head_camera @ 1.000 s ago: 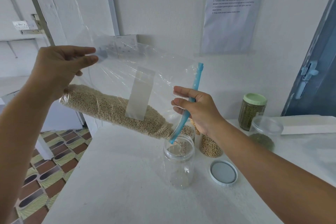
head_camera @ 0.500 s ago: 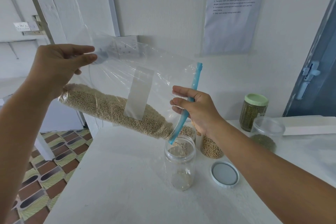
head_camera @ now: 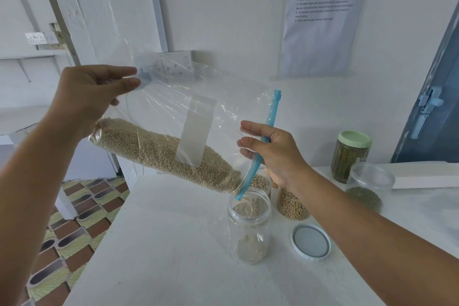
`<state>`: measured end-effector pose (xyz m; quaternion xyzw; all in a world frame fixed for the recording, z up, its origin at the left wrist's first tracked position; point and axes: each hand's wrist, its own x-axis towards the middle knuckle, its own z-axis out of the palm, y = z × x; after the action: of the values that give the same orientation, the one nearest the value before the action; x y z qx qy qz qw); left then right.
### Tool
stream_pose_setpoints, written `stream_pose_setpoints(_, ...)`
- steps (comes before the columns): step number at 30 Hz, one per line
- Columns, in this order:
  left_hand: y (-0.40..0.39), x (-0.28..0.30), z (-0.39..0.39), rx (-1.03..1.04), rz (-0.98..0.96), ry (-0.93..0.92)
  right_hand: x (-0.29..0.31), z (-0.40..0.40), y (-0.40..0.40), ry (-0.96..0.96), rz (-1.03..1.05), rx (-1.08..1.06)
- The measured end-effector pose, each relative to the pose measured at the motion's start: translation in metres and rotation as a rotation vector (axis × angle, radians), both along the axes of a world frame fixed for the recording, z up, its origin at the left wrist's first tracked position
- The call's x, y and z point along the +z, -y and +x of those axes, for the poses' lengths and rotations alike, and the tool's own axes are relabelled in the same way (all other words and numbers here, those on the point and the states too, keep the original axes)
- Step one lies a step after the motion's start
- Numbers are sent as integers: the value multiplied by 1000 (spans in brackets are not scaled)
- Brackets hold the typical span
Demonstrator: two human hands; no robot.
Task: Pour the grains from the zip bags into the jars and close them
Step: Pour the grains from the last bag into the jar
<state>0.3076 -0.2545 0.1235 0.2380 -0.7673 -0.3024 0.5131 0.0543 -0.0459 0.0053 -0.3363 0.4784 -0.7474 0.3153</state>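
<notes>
Clear zip bag with blue zip strip, tilted, mouth corner down over the open clear jar. Pale beige grains heaped along the bag's lower edge, a thin stream falling into the jar; shallow layer at jar bottom. Jar upright on the white tabletop. White lid lies flat just right of the jar.

left hand raised (pinching), right hand gripping

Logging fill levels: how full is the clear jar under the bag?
Nearly empty: the clear jar holds only a shallow layer of grains at its bottom.
</notes>
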Motion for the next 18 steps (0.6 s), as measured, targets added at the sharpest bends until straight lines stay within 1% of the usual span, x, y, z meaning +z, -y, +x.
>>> stream_pose_setpoints(18, -5, 1, -3, -15, 21, -13, -7, -5, 3, -15, 9, -31)
